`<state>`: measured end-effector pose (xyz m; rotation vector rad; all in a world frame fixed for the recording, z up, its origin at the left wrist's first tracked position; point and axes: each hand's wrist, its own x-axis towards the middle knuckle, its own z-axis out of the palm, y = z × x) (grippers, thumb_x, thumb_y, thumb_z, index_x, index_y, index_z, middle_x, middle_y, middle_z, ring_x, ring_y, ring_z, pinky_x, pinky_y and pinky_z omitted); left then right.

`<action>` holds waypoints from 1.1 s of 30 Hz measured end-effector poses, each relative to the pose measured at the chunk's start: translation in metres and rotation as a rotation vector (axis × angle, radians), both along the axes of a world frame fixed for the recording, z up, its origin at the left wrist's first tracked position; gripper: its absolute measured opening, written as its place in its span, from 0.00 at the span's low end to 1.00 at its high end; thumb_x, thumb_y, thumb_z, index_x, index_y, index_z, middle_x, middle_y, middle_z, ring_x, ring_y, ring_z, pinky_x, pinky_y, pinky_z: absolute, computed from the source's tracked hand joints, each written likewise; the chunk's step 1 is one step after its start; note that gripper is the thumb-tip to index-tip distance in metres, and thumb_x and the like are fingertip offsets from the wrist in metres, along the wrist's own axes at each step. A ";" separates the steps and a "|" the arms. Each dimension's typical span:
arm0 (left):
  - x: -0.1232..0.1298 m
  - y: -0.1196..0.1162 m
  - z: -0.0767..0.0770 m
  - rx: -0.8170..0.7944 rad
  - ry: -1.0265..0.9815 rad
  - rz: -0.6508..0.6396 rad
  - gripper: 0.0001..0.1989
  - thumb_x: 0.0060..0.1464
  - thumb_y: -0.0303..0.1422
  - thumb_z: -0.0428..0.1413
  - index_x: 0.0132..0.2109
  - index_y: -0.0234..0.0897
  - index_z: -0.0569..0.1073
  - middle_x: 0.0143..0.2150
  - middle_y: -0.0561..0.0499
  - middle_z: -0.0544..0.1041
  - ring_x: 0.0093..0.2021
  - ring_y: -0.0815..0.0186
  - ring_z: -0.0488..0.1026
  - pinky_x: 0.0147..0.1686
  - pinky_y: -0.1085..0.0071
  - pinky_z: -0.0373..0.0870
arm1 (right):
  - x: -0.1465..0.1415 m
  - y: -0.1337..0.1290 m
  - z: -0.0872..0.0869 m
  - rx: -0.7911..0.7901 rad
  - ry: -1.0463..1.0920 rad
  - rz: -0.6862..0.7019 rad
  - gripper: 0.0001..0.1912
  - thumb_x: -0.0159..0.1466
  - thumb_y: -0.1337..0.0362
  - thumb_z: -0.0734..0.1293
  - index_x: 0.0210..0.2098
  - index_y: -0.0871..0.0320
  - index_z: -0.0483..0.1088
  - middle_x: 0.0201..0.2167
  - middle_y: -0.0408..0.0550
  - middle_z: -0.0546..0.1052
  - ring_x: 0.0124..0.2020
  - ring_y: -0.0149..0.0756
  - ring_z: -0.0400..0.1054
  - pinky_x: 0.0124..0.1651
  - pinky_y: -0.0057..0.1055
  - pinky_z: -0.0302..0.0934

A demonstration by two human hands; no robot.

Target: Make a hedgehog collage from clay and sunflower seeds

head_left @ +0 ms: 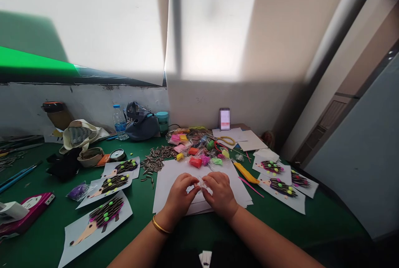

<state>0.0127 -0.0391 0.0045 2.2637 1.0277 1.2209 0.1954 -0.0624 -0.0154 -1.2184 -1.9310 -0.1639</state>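
Observation:
My left hand (179, 195) and my right hand (220, 195) meet over a stack of white paper (162, 189). Their fingertips pinch a small clear plastic bag (201, 182) from both sides; what it holds is mostly hidden. Just beyond the hands lie bagged lumps of coloured modelling clay, among them a red one (195, 162), a magenta one (205, 159) and a green one (217, 161). To the right of the paper are a yellow utility knife (246, 173) and a thin pink tool (252, 187).
Hedgehog pictures with sunflower-seed spines lie left (106, 214) and right (282, 187). A pile of sunflower seeds (157, 158) sits behind the paper. Yellow-handled scissors (227, 139), a propped phone (225, 119), a water bottle (119, 122) and a blue bag (140, 124) stand farther back.

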 end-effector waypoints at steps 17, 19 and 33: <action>-0.004 0.001 0.001 -0.037 -0.038 0.082 0.10 0.61 0.40 0.54 0.39 0.39 0.75 0.35 0.50 0.78 0.37 0.63 0.74 0.39 0.66 0.72 | -0.002 -0.004 0.003 -0.031 -0.031 0.017 0.12 0.63 0.64 0.64 0.46 0.57 0.70 0.42 0.51 0.74 0.45 0.42 0.65 0.52 0.41 0.52; -0.003 0.003 -0.002 -0.094 -0.130 0.091 0.10 0.61 0.40 0.54 0.41 0.39 0.73 0.36 0.50 0.78 0.36 0.64 0.75 0.38 0.66 0.73 | -0.002 -0.004 0.003 -0.031 -0.031 0.028 0.11 0.64 0.64 0.63 0.46 0.57 0.70 0.42 0.50 0.74 0.45 0.42 0.66 0.53 0.41 0.52; -0.009 0.010 -0.004 -0.193 -0.293 0.065 0.16 0.54 0.42 0.60 0.47 0.39 0.77 0.36 0.49 0.78 0.35 0.64 0.74 0.37 0.66 0.75 | 0.068 0.045 -0.002 -0.037 -0.105 -0.316 0.11 0.61 0.68 0.63 0.40 0.53 0.76 0.43 0.50 0.78 0.47 0.45 0.67 0.55 0.47 0.50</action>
